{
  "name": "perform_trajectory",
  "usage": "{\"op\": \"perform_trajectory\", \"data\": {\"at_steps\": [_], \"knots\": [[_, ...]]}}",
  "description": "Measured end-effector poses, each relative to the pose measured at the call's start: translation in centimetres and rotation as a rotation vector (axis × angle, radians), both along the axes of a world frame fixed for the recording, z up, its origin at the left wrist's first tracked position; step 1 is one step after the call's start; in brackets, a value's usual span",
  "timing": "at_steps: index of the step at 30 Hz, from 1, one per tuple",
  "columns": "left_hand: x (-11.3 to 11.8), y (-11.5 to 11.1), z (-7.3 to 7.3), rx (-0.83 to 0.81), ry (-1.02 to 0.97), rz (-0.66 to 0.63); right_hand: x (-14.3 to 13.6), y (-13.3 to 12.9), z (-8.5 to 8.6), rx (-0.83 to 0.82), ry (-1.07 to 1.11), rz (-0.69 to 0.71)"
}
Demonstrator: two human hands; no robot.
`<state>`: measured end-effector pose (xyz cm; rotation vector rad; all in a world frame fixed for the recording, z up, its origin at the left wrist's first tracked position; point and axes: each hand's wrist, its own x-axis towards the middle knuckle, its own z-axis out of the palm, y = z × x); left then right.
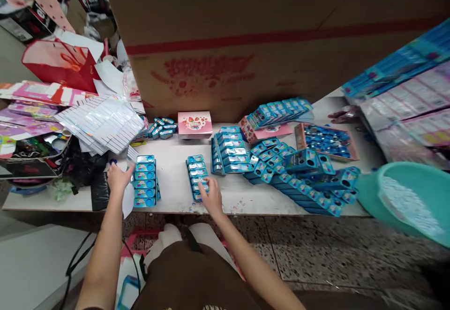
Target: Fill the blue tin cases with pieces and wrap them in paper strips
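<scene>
Looking down at a white surface (176, 197) packed with small blue boxes. Left hand (117, 178) resting flat against the left side of one row of blue boxes (145, 181), fingers (128, 171) loosely spread and touching the row's upper left edge, nothing pinched. Right hand (211, 197) lying on the near end of a second row of blue boxes (197, 176), fingers (203, 188) slightly apart and draped over the last couple of boxes; can't tell if any box is actually gripped. Both rows running away from the body, side by side but clearly apart, bare surface between them. Further right, a neat stack of blue boxes (228, 153), then a messy heap of blue boxes (298, 178). Behind all that, a big cardboard carton (263, 42). Teal plastic basin (408, 202) at the right edge, white sheets (101, 122) fanned out at left.
</scene>
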<state>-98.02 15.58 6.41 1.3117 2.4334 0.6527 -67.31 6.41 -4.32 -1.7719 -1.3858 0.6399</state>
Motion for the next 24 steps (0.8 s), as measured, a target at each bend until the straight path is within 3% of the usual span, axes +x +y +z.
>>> {"op": "perform_trajectory", "data": {"at_steps": [2,4,7,9,11,13,15,17,19,21,24], "knots": [[-2.4,0.7,0.3,-0.173,-0.140,-0.002,-1.1,-1.2,1.1,0.028,0.027,0.058],[-4.2,-0.3,1.4,-0.187,-0.169,-0.009,-2.4,-1.6,2.4,0.042,0.062,0.129],[-5.8,-4.6,4.8,-0.032,-0.154,-0.002,-5.1,-1.0,5.3,0.043,0.154,0.286],[-6.0,-8.5,7.5,0.172,-0.275,0.016,-7.1,-0.2,8.0,0.066,0.233,0.403],[-5.1,-12.2,9.6,0.382,-0.504,0.056,-9.2,0.5,11.2,0.101,0.322,0.505],[-3.2,-15.2,10.7,0.504,-0.661,0.107,-11.0,0.8,14.8,0.117,0.430,0.597],[-0.7,-17.2,10.6,0.512,-0.744,0.083,-12.2,0.6,18.3,0.116,0.528,0.684],[1.9,-18.3,10.0,0.450,-0.803,-0.021,-12.8,0.1,21.0,0.100,0.559,0.766],[4.2,-18.8,9.3,0.369,-0.854,-0.143,-12.7,-0.5,22.7,0.076,0.538,0.817],[5.7,-19.2,9.1,0.309,-0.845,-0.243,-12.0,-0.8,23.2,0.024,0.532,0.808],[5.7,-19.2,10.4,0.500,-0.493,-0.192,-9.6,-0.9,22.9,-0.083,0.576,0.751]]}}
